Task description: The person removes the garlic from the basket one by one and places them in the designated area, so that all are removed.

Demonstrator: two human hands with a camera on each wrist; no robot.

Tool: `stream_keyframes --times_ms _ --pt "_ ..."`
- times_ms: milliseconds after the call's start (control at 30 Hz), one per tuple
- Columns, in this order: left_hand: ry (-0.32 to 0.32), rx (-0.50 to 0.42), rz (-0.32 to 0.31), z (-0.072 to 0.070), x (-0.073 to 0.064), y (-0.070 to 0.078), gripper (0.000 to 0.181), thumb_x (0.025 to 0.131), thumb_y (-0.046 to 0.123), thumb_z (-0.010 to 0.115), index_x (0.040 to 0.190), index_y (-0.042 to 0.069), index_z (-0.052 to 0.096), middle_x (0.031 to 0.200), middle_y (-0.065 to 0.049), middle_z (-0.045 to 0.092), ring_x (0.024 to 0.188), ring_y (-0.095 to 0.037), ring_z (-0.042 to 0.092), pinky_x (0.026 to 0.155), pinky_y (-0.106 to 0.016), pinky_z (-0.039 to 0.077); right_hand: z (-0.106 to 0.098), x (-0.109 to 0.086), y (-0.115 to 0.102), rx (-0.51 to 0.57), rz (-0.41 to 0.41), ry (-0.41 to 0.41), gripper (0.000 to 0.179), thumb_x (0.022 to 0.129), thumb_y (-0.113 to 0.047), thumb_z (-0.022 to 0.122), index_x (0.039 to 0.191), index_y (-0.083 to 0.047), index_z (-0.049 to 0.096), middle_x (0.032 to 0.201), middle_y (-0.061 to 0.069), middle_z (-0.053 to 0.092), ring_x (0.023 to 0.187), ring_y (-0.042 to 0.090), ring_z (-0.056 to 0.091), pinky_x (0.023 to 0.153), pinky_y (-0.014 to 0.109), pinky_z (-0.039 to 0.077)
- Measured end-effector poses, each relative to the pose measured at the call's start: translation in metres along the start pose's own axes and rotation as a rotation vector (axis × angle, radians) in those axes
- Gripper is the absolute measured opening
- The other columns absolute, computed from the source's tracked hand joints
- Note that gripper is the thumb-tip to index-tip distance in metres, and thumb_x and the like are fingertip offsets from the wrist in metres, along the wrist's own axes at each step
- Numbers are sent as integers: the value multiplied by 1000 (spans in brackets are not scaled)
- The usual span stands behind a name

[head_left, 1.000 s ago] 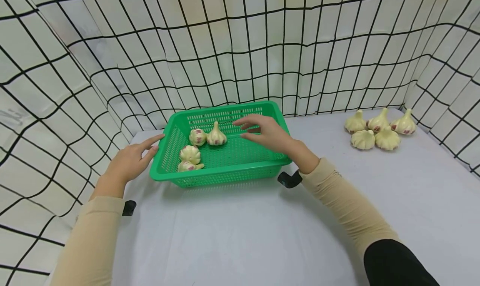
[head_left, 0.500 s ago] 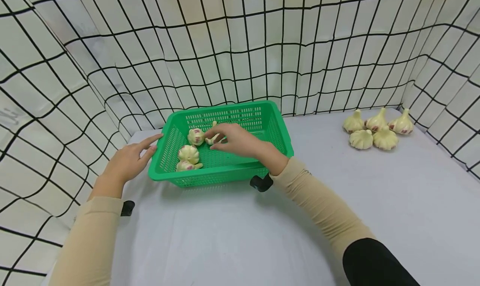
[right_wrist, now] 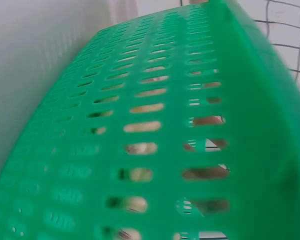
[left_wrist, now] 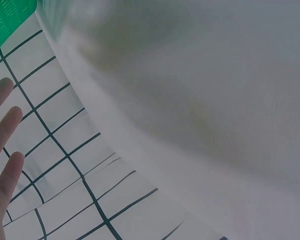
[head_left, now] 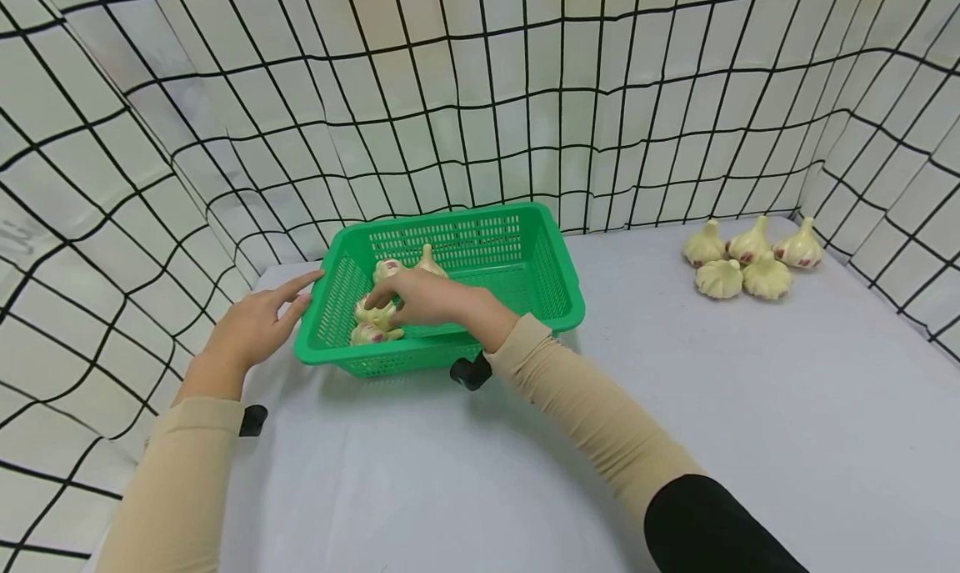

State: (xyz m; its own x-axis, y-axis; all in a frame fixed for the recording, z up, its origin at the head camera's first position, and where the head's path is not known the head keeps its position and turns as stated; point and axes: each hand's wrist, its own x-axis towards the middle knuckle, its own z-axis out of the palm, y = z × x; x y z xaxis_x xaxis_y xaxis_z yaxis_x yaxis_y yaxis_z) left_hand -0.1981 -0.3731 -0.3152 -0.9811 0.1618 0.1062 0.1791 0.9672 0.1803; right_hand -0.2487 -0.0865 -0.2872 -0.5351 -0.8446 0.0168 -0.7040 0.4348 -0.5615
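A green plastic basket [head_left: 517,306] stands on the table with several garlic bulbs in its left part. My left hand [head_left: 247,327] lies at the basket's left rim, fingers extended, fingertips touching the edge; the left wrist view catches spread fingers [left_wrist: 7,130]. Inside the basket, my right hand [head_left: 423,296] hangs over a garlic bulb [head_left: 381,318], thumb and fingers bent with a gap between them. Whether they touch it is unclear. Below lies another garlic bulb [head_left: 367,334]; behind the hand are a partly covered bulb [head_left: 386,268] and an upright-stemmed bulb [head_left: 428,261].
Several more garlic bulbs [head_left: 750,258] sit grouped on the white table [head_left: 675,373] at the far right. Black netting [head_left: 495,106] over white walls encloses the back and sides. The basket's slotted wall [right_wrist: 140,110] fills most of the right wrist view.
My right hand has moved left and down across the basket, from its right part, past the upright-stemmed bulb, to the bulbs at left. The left hand stays at the rim.
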Motion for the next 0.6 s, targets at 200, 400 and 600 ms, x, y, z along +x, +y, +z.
stream_keyframes --times_ms 200,400,600 --pt "-9 4 -4 1 0 -1 59 111 50 25 162 20 32 136 -39 52 120 -61 51 91 -75 43 7 9 -2 -43 10 -70 39 99 -6 68 138 -7 64 136 8 65 122 17 62 103 22 43" --pt "-2 -4 -2 1 -1 1 60 111 51 25 162 20 32 137 -39 53 122 -61 50 93 -76 43 11 18 -4 -85 61 -138 44 100 -11 69 143 -11 62 139 7 63 121 16 61 86 16 49" --pt "-2 -8 -5 2 0 1 60 111 52 23 162 20 31 135 -39 54 120 -60 51 92 -75 43 12 24 -4 -102 64 -184 44 102 -14 67 144 -11 59 142 9 61 125 19 59 87 17 50"
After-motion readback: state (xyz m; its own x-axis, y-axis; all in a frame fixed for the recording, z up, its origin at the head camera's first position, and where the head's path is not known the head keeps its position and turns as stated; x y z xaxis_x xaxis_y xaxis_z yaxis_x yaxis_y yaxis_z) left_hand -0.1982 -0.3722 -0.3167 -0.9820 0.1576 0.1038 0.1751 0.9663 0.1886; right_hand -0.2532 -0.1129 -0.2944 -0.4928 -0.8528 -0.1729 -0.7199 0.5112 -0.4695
